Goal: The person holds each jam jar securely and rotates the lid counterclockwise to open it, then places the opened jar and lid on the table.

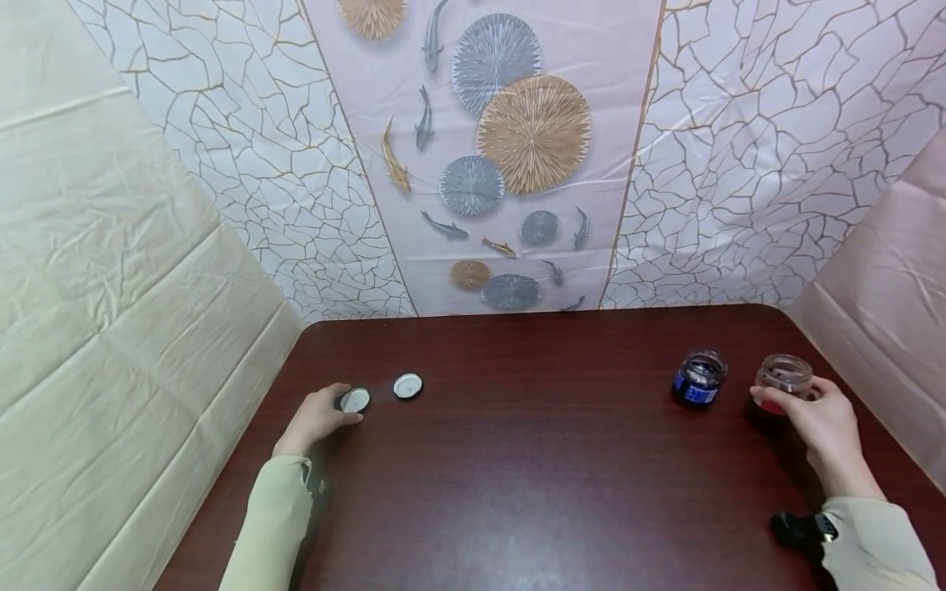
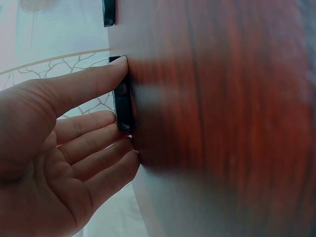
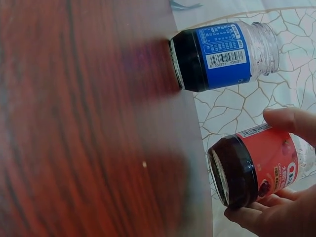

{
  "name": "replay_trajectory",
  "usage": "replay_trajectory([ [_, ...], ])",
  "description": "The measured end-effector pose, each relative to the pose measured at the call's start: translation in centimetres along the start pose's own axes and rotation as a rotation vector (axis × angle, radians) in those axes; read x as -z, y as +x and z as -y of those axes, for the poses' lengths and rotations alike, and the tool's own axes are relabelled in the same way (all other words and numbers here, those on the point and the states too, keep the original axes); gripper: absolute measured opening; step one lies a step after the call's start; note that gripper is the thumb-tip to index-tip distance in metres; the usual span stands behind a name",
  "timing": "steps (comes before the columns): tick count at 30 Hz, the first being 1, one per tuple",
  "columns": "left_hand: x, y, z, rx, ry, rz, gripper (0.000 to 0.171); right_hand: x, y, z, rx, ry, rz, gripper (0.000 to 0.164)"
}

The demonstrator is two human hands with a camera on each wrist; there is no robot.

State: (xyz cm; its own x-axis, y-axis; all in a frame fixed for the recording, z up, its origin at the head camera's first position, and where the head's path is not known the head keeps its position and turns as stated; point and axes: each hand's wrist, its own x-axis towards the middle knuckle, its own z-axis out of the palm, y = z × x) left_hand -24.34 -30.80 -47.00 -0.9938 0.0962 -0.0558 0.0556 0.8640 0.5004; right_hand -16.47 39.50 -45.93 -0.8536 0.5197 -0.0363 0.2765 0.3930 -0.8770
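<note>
At the left of the table, my left hand has its thumb and fingers around the rim of a black jar lid, its white inside facing up. In the left wrist view the thumb touches one side of the lid and the fingers the other. Over at the right, my right hand grips an open glass jar with a red label and dark contents. That jar is tilted, its base showing in the right wrist view. Beside it stands an open jar with a blue label, upright on the table.
A second black lid, white inside up, lies just right of the held one. The dark red wooden table meets patterned cloth at the back and pale cloth on both sides. A black object sits by the right wrist.
</note>
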Motion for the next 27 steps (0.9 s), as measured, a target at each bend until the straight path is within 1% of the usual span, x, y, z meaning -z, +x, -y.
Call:
replay_trajectory([
  [8, -0.1, 0.0, -0.01, 0.012, -0.004, 0.005, 0.065, 0.07, -0.01, -0.22, 0.015, -0.028, 0.022, 0.075],
  [14, -0.11, 0.03, 0.05, 0.014, -0.002, 0.002, 0.065, 0.2, 0.08, -0.47, 0.029, -0.027, 0.029, 0.066],
  [20, -0.12, 0.04, 0.04, 0.014, 0.003, 0.002, 0.066, 0.24, 0.15, -0.66, 0.03, -0.017, 0.032, 0.062],
  [27, -0.12, -0.05, -0.09, 0.013, 0.003, 0.003, 0.065, 0.27, 0.06, -0.78, 0.041, 0.004, 0.037, 0.05],
])
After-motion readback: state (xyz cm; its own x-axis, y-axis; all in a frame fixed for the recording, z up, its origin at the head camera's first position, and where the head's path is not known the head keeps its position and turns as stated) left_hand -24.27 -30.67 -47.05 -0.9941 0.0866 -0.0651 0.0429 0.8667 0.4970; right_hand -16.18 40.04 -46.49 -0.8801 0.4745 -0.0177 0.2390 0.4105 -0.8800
